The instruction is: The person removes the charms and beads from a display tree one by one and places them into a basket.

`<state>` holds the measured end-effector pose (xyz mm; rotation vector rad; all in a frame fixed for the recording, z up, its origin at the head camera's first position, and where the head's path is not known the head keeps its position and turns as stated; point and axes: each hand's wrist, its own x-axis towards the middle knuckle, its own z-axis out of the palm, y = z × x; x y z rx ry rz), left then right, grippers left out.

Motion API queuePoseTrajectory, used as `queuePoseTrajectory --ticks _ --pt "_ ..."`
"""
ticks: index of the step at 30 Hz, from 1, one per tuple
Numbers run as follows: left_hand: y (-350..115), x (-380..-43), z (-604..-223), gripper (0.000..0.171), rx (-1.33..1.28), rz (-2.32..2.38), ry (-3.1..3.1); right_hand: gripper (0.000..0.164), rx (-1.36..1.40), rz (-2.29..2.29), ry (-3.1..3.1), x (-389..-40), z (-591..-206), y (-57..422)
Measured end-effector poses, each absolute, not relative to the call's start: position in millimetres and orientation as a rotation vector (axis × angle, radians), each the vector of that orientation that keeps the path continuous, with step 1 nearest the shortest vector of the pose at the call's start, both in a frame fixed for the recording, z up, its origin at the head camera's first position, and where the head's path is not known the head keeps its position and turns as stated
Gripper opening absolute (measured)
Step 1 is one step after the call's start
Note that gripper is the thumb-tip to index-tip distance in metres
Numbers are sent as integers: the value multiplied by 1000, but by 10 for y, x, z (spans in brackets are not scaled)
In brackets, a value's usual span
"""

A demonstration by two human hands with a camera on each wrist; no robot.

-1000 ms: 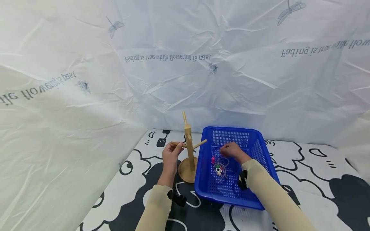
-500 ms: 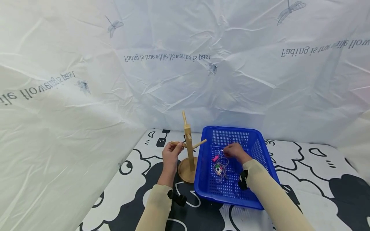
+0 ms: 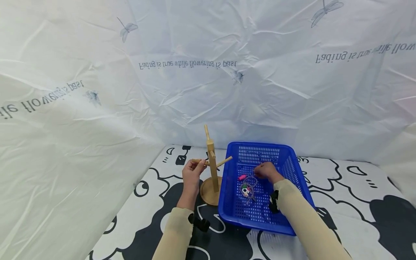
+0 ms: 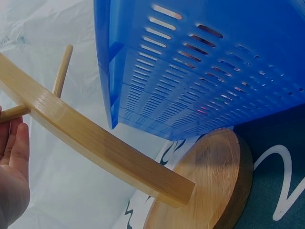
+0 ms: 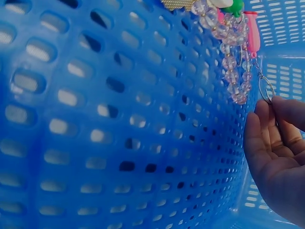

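Note:
My left hand (image 3: 191, 175) holds a side peg of a wooden peg stand (image 3: 212, 171), thumb and fingers around the peg's outer end. The stand is upright on its round base (image 4: 214, 176), just left of the basket. Inside the blue plastic basket (image 3: 224, 207), my right hand (image 3: 265, 170) pinches the metal ring of a keychain (image 5: 267, 89) between thumb and fingertips. A short chain joins that ring to a pink charm (image 5: 253, 33). Close by lie a clear-pink beaded bracelet (image 5: 230, 64) and a white and green charm (image 3: 245, 190).
The slotted basket walls rise around my right hand. A black-and-white cartoon cloth (image 3: 351, 202) covers the table. White plastic sheeting (image 3: 201, 97) hangs behind and at the sides.
My right hand has shifted a little to the right within the basket. The pink charm has tipped from upright to lying slanted. My left hand stays on the peg.

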<state>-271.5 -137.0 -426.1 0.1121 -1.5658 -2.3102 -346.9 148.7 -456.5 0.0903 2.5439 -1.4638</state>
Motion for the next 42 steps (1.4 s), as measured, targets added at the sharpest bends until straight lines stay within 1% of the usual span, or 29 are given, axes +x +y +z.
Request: queuePoseTrajectory --ticks 10,16,18,22,24,28,36,42 --pt "-1398 -2717 -4250 7 108 -2313 -1570 17 92 -1439 2534 -3544 -4640 1518" --pt "-1415 -2732 -4269 6 108 -2304 -1564 18 122 -1395 2562 -3562 -4672 1485" --pt "-1419 -2732 -4272 6 109 -2302 -1565 22 121 -1376 2569 -3551 -4667 1473" --pt "-1418 -2725 -4266 6 103 -2298 -1584 37 112 -1352 2583 -3524 -4643 1461" --pt "-1416 -2721 -4263 6 95 -2299 -1588 40 101 -1330 2602 -3512 -4642 1455" --pt "-1408 -2704 -4256 8 77 -2291 -1591 41 94 -1281 2652 -3505 -4652 1443" --pt "-1385 -2677 -4233 4 90 -2298 -1606 44 119 -1178 2711 -3512 -4658 1427" --pt "-1375 -2673 -4221 5 103 -2321 -1595 41 122 -1140 2740 -3501 -4654 1429"
